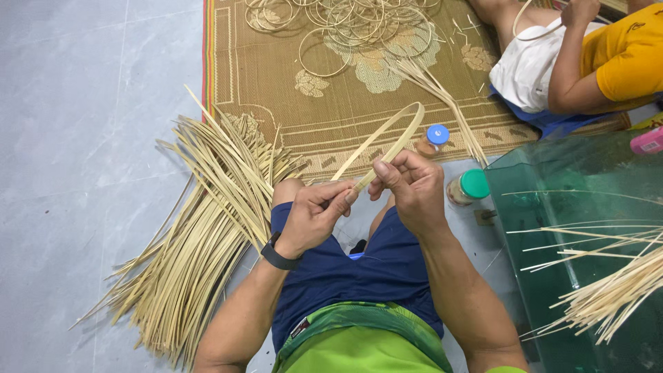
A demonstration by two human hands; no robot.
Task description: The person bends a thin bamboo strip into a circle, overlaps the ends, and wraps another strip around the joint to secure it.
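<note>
The person sits on the floor [83, 138] with knees up, and a bent bamboo strip [390, 135] is the landmark here: it rises from the two hands as a narrow loop, its curved tip pointing away over the woven mat [276, 76].

At the near end of the strip, the left hand [314, 217] has its grip closed on the strip's two legs where they meet, fingers curled over and thumb on top; a dark watch [277, 254] sits on that wrist. Just right of it, touching the same strip, the right hand [411, 186] pinches the overlap between thumb and forefinger, its grip closed on the strip too. Both forearms angle inward from the body, elbows low, wrists bent toward each other above the knees.

To do this well, I judge the overlap should stay pinched flat with both thumbs close together, so the springy strip cannot slide open or twist.

Left of the strip lies a big fanned pile of bamboo strips [200, 235]. Just right of it stand two small jars [449, 169] with blue and green lids. Beyond its tip, finished rings [345, 24] lie scattered on the mat, and another person [587, 55] sits at the far right.
</note>
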